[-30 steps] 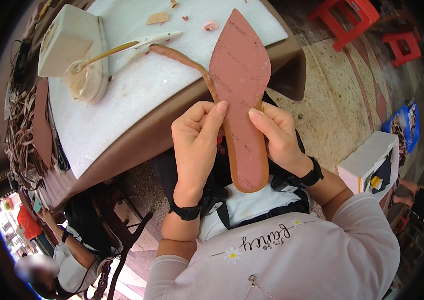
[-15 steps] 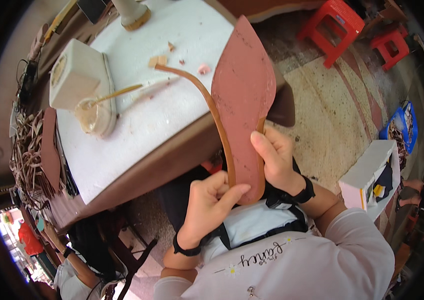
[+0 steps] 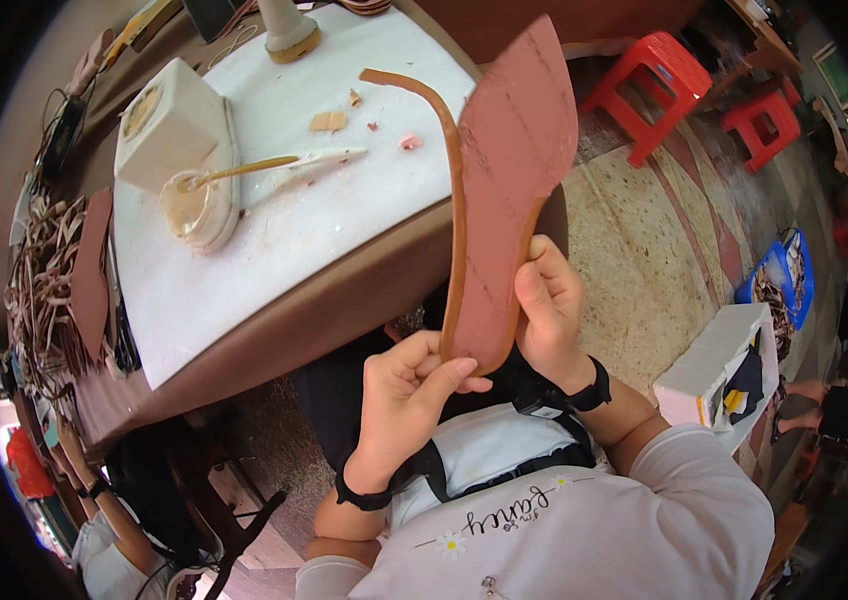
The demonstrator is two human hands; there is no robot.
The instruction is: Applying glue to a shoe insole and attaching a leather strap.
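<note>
A pinkish-red shoe sole [image 3: 509, 165] is held up in front of me, its pointed toe away from me. A brown edging strip [image 3: 455, 205] follows its heel and lower sides, and the strip's far end curls free to the left above the table. My left hand [image 3: 409, 395] pinches the heel end, thumb on the sole face. My right hand [image 3: 549, 305] grips the right edge above the heel, thumb against the strip and fingers partly hidden behind.
On the white-topped table [image 3: 274, 270] stand a pot of pale paste [image 3: 202, 215] with a brush [image 3: 244, 172] across it, a white block-shaped container [image 3: 172, 120] and small scraps. Brown strips [image 3: 49, 285] pile up at left. Red stools [image 3: 652, 90], a blue basket [image 3: 792, 275] and a white box [image 3: 714, 370] stand right.
The sole has tilted, its toe swinging right. The strip's loose end has shifted up and right in view, away from the beige scrap. Both hands keep their hold; the view has shifted slightly.
</note>
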